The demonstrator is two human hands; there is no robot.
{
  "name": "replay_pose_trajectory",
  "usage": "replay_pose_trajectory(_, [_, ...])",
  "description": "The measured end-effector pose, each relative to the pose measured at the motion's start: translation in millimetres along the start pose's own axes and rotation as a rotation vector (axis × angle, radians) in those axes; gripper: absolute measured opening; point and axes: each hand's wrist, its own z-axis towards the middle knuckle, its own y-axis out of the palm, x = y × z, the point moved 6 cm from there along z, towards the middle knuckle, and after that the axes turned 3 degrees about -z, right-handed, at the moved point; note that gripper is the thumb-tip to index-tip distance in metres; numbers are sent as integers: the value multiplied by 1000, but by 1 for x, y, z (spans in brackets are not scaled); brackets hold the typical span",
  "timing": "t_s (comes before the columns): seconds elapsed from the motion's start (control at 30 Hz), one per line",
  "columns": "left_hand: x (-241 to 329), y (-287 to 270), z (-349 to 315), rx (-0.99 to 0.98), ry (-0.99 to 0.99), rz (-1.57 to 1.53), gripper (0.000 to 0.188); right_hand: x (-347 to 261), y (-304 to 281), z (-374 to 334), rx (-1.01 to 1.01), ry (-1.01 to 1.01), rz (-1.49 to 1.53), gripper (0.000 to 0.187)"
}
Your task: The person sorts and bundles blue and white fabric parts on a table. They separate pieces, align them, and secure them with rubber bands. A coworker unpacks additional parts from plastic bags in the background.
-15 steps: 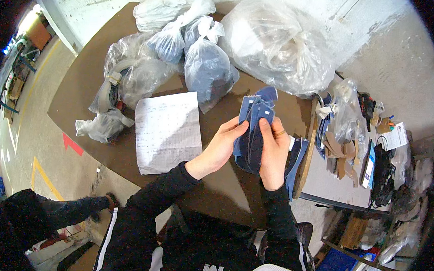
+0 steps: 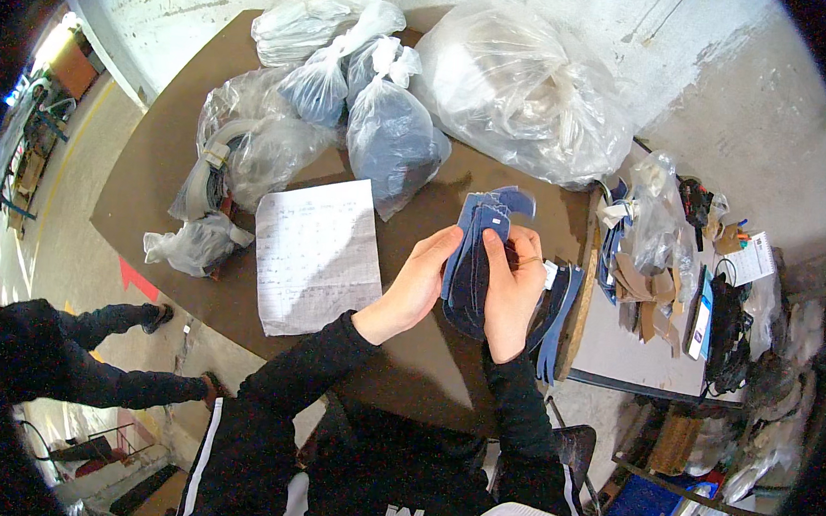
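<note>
Brown table (image 2: 146,179) fills most of the view. Big clear bag (image 2: 529,87) sits at its far side, tied bag with blue contents (image 2: 391,140) just beside it. At the left, another person's legs (image 2: 135,386) are on the floor, away from the table; both now show, where only one did half a second ago. Written sheet (image 2: 315,258) lies flat on the table, left of the work, touched by neither hand.

Left hand (image 2: 411,291) pinches the left edge of the denim stack (image 2: 469,261), thumb on the front. Right hand (image 2: 514,296) grips the right side, thumb flat on the front, fingers bent at the edge. So both grips are narrow and loaded with the same stack. It's held up over the table, right of the sheet, long axis roughly away from the body. Piece count: can't tell, layers overlap.

More blue strips (image 2: 559,326) lie by the table's right edge, just beside the right hand.

Change: two white tags showed on the stack's upper end; now one white tag (image 2: 496,221) does, just above the right thumb. Top edges sit differently too. Judgement: layers have slid over each other within the grip, so handling is mid-shuffle, stack under control, edges not yet flush.
</note>
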Motion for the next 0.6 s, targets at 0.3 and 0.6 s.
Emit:
replay_pose_trajectory(0.3, [5,-5,3,45,114,127,22,19,9,-4,-33,66,194,17])
replay_pose_trajectory(0.6, [10,-1,-1,129,-40,14,26,33,15,-10,-33,266,679,15])
